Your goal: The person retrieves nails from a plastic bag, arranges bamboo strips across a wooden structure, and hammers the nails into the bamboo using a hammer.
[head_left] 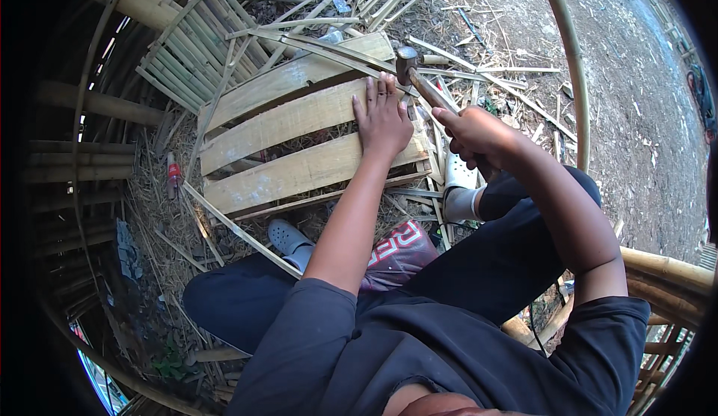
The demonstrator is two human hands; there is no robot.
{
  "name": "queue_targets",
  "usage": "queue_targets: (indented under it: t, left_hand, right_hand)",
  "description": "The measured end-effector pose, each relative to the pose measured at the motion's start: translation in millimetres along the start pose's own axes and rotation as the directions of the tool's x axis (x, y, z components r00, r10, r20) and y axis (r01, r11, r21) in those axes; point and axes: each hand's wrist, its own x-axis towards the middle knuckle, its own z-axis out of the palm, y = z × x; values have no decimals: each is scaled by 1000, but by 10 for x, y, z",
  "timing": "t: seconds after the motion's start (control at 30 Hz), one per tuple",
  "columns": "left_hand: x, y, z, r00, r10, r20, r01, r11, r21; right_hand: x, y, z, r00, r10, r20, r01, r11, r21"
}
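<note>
My left hand (383, 123) lies on the right end of a low wooden slatted frame (277, 136), its fingers stretched out across the middle and far slats. Just right of those fingers, a hammer (436, 94) is held at a slant, its metal head raised near the slat ends. My right hand (479, 138) is wrapped round the lower part of its wooden handle. Whether a nail stands beside my left fingertips is too small to make out. Thin bamboo strips (329, 51) cross the far corner of the frame.
A bundled bamboo slat panel (191, 53) leans at the far left. Loose strips (516, 102) litter the ground to the right. A curved bamboo pole (572, 57) rises there. A red-labelled bottle (173, 173) lies left of the frame. My feet in light clogs (458, 173) flank its near side.
</note>
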Motion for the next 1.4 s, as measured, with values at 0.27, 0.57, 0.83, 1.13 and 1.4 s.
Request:
queue_targets:
  t: [0.27, 0.57, 0.83, 1.13, 1.4]
  left_hand:
    - [7, -4, 6, 1000, -5, 5, 5, 1000, 5]
    - [9, 16, -21, 1000, -15, 24, 15, 1000, 7]
    - [7, 15, -25, 1000, -14, 26, 14, 1000, 9]
    - [8, -43, 50, 999, 35, -34, -34, 999, 32]
    - [-7, -85, -2, 996, 75, -38, -80, 984, -158]
  right_hand:
    - [-9, 39, 32, 1000, -7, 25, 6, 1000, 15]
    - [-116, -18, 65, 1000, -23, -4, 23, 1000, 8]
    - [-75, 22, 99, 1000, 23, -8, -22, 999, 34]
    - [-18, -5, 75, 1000, 19, -8, -16, 969, 247]
    - [-174, -124, -204, 999, 8, -51, 6, 965, 262]
